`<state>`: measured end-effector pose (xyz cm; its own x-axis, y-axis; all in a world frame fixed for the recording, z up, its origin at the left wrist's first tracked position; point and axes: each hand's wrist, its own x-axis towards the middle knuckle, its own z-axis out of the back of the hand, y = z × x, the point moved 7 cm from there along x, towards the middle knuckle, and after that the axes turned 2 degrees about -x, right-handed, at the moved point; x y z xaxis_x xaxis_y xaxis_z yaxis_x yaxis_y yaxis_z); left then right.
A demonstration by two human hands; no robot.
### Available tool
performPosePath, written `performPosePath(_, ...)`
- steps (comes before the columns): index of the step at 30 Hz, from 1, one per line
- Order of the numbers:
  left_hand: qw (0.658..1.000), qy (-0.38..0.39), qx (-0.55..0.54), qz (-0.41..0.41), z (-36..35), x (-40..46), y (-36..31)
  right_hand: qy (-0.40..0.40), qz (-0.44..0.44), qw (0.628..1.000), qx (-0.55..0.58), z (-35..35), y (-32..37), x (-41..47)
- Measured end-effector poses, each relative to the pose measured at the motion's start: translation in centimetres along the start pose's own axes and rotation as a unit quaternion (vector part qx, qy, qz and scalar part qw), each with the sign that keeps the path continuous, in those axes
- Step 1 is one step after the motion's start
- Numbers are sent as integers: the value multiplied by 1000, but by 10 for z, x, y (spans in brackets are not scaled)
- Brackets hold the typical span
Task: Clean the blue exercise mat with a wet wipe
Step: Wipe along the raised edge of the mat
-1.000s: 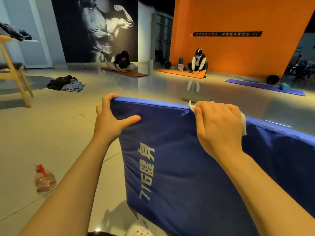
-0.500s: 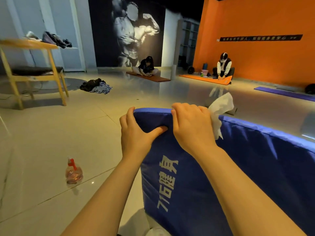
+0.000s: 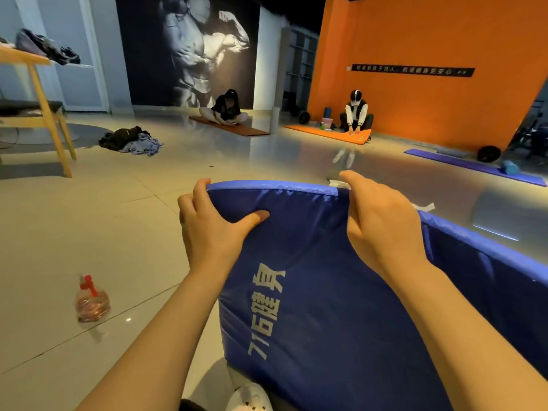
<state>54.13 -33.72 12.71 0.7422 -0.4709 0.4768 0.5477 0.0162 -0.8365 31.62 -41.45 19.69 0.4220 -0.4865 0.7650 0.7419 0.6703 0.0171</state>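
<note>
A: What takes up most of the view?

B: The blue exercise mat. It stands on edge on the pale tiled floor, printed face toward the camera, with white characters running down its left part. It fills the lower right of the picture and its top edge curves away to the right.

A: How are the arms set?

B: Both forearms reach up from the bottom of the view, bare, and meet the mat at its top edge. The left hand grips the upper left corner: its fingers curl over the top and go behind, while the thumb lies stretched flat across the near face. The right hand hooks over the top edge further right, back of the hand toward the camera, fingers pressed together and curled over to the far side.

A: And the wet wipe?

B: The wet wipe is pinched under the right hand against the top edge. White bits of it show on either side of the hand; the rest is hidden.

A: Anything smaller nearby?

B: A clear spray bottle with a red top stands on the floor, left of the left forearm and well apart from the mat. A white shoe shows at the bottom edge, just beside the mat's lower corner.
</note>
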Motion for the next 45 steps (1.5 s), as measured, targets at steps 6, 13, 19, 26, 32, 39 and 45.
performPosePath(6, 1000, 1, -6, 2, -8, -5, -2, 85, 120, 976, 161, -28, 103, 20)
performPosePath(13, 999, 28, 34, 5, -11, 5, 3, 150, 176, 972, 37, -45, 115, 16)
performPosePath(19, 999, 29, 15, 21, -12, 6, -1, 85, 89, 988, -93, -5, 53, -20)
performPosePath(26, 999, 25, 7, 30, -6, 0, -2, -21, -1, 994, -107, 53, 30, -58)
performPosePath(32, 986, 32, 4, -164, -12, -21, -50, -43, -3, 994, -101, 48, 20, -54)
performPosePath(39, 905, 211, 45, -367, -72, -83, -114, -24, 23, 990, -139, 74, 23, -79)
performPosePath(45, 921, 204, 50, -327, -80, -82, -118, -10, -25, 977, -211, 138, -13, -162)
